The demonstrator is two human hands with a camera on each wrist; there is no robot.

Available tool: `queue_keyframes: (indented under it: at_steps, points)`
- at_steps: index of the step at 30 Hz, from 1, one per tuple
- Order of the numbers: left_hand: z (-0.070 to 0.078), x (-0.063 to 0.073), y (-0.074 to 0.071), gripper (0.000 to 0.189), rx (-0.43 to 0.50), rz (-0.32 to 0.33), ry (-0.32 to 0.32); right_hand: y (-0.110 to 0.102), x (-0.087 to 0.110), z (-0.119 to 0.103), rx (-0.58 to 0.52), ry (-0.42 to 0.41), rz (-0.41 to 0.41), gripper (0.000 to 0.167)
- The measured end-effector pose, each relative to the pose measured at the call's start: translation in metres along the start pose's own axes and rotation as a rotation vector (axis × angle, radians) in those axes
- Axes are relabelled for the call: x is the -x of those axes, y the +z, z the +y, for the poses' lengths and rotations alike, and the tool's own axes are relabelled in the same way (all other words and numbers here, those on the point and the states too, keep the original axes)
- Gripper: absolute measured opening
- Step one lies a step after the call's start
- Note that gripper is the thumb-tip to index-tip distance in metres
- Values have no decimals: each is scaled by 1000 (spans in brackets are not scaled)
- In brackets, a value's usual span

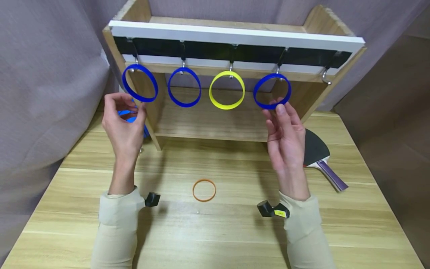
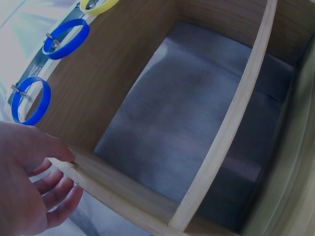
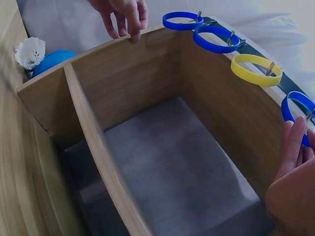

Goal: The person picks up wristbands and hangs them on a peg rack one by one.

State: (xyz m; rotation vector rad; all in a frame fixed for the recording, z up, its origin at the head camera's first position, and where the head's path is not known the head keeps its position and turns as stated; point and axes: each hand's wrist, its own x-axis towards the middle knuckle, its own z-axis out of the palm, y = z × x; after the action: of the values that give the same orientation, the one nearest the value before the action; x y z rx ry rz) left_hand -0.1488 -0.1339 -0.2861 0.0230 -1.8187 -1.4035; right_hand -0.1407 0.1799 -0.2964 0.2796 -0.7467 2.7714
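Four bands hang from hooks along the front of a wooden shelf unit: a blue wristband at far left, a second blue one, a yellow wristband, then another blue wristband. My right hand pinches the lower rim of that rightmost blue band, thumb in front and fingers behind; it also shows in the right wrist view. My left hand pinches the front edge of the unit's left side panel, just below the first blue band. The fifth hook bears no band.
An orange band lies flat on the wooden table. A table tennis paddle rests at the right of the unit. Beyond the left panel sit a blue rounded object and a white, flower-like object.
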Motion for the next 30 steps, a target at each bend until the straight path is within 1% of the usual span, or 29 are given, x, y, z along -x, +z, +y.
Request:
queue_keyframes:
  at_steps: [2,4,8,10,11,14,15,17,20,22,24,27,29,30]
  points:
    - [0,0,0,25,-1,0,0,0,0,0,12,-11,-2,21]
    - [0,0,-1,25,-2,0,0,-1,0,1,49,-33,-13,22]
    - [-1,0,-1,25,-3,0,2,-6,3,3,196,-64,-59,30]
    - [-1,0,-1,25,-1,0,1,-10,6,3,294,-69,-89,34]
    - [-1,0,-1,25,-1,-1,1,-12,8,3,366,-73,-109,36]
    - [0,0,-1,26,6,-4,-2,-22,12,3,564,-59,-179,34]
    - [0,0,-1,26,6,-5,-3,-25,13,4,650,-50,-204,32]
    - [0,0,0,26,6,-8,-2,-31,15,3,838,8,-267,28]
    - [0,0,0,26,2,-4,-2,-34,18,6,1128,167,-373,23]
    - [0,0,0,25,2,0,-2,-34,23,12,1336,263,-489,19]
    - [0,0,0,25,2,4,-5,-33,29,23,1511,338,-616,18]
    - [0,1,0,25,3,4,-9,-34,40,43,1708,410,-773,22]
    - [0,1,0,25,-1,2,-9,-37,46,57,1799,455,-828,27]
    - [1,0,0,25,-2,1,-8,-39,49,63,1835,470,-837,29]
